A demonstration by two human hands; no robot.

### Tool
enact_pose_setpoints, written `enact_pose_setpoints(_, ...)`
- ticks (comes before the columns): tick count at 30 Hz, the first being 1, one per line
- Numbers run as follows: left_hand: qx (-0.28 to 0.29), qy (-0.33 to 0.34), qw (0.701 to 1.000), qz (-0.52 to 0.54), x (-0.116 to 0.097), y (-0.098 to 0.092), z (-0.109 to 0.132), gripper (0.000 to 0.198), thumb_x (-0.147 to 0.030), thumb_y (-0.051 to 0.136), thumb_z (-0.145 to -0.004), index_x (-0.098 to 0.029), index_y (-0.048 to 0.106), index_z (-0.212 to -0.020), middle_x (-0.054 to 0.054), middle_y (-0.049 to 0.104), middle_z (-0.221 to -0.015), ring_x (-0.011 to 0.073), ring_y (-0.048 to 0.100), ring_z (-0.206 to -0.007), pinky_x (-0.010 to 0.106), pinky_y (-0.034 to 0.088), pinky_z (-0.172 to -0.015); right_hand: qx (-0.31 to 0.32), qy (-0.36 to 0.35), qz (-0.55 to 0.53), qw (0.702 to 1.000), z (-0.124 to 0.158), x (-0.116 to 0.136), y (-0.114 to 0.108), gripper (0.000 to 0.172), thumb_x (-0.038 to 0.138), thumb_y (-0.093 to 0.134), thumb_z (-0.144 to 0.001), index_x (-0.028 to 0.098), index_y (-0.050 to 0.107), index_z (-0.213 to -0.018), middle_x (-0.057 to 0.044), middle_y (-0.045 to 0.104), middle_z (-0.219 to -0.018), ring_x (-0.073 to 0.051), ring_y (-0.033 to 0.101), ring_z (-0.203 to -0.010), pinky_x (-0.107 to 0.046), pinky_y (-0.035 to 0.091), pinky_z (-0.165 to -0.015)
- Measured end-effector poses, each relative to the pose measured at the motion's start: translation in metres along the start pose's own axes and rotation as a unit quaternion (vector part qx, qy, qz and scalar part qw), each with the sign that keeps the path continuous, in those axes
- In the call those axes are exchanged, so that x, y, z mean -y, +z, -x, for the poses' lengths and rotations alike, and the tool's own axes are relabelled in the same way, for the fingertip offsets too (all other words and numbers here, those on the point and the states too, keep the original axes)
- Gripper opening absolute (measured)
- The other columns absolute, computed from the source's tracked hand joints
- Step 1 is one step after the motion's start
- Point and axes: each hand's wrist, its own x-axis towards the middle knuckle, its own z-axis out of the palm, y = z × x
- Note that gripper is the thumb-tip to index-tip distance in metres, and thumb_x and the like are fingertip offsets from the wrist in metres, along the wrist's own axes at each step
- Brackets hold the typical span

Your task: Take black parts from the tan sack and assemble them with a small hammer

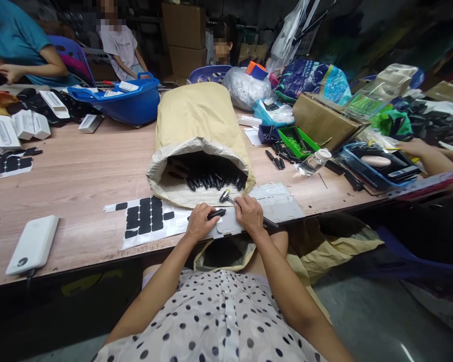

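My left hand (200, 221) is closed round a short black cylindrical piece (217, 214) at the table's front edge, over a grey board (275, 201). In my right hand (250, 213) is a small hammer (225, 196); its metal head points left, just above the black piece, and its dark handle runs out below the hand. Straight ahead lies a tan sack (196, 113), its mouth towards me, with several black cylindrical pieces (215, 181) inside. Left of my left hand, a white sheet (166, 236) carries rows of black rounded patches (145, 216).
A white power bank (33, 244) lies at the left. A blue basin (132, 103) and white boxes (30, 123) stand farther back. To the right are a green tray (296, 141), a clear bottle (314, 162) and a blue basket (377, 171). Other people sit around the table.
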Motion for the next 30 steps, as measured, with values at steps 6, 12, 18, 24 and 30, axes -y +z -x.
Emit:
enact_pose_setpoints(6,0.011,0.016,1.000,0.000,0.004,-0.003,0.002,0.012,-0.030,0.061,-0.092,-0.022,0.070,-0.097,0.004,0.066,-0.089,0.0220,0.059,-0.088,0.037,0.049,-0.083,-0.006,0.007,0.004,1.000,0.002,0.004,0.001,0.022,0.024,0.053,-0.093,0.024,0.071,-0.105,-0.007,0.063,-0.091,-0.023,0.050,-0.086,-0.031,0.037,-0.076)
enact_pose_setpoints(12,0.016,0.021,1.000,-0.009,0.008,-0.004,0.002,0.022,-0.033,0.051,-0.098,-0.024,0.071,-0.101,0.004,0.065,-0.090,0.0212,0.058,-0.089,0.036,0.048,-0.084,-0.004,0.023,0.004,1.000,0.002,0.005,0.004,0.022,0.025,0.052,-0.093,0.022,0.071,-0.103,-0.008,0.062,-0.092,-0.023,0.049,-0.088,-0.031,0.037,-0.077)
enact_pose_setpoints(18,0.011,0.039,0.999,-0.010,0.003,-0.012,0.002,0.025,-0.033,0.047,-0.100,-0.023,0.070,-0.100,0.005,0.067,-0.090,0.0214,0.059,-0.089,0.036,0.049,-0.085,0.003,0.033,0.004,0.999,0.000,0.007,0.005,0.021,0.025,0.053,-0.092,0.023,0.071,-0.101,-0.008,0.061,-0.091,-0.023,0.048,-0.087,-0.031,0.036,-0.077)
enact_pose_setpoints(24,0.104,0.149,0.981,0.064,-0.033,-0.010,0.055,0.023,-0.033,0.049,-0.097,-0.023,0.065,-0.112,0.007,0.072,-0.098,0.0224,0.067,-0.088,0.036,0.055,-0.082,0.012,0.035,0.004,0.999,-0.002,0.010,0.003,0.020,0.026,0.053,-0.093,0.023,0.071,-0.102,-0.008,0.062,-0.093,-0.023,0.048,-0.088,-0.031,0.036,-0.077)
enact_pose_setpoints(30,0.262,-0.024,0.965,-0.009,-0.025,0.024,0.089,0.016,-0.018,0.059,-0.085,-0.025,0.068,-0.097,0.006,0.075,-0.085,0.0276,0.073,-0.078,0.034,0.053,-0.064,0.006,0.041,-0.002,0.999,-0.001,0.010,0.004,0.019,0.027,0.052,-0.093,0.023,0.070,-0.098,-0.008,0.061,-0.091,-0.023,0.048,-0.087,-0.032,0.035,-0.076)
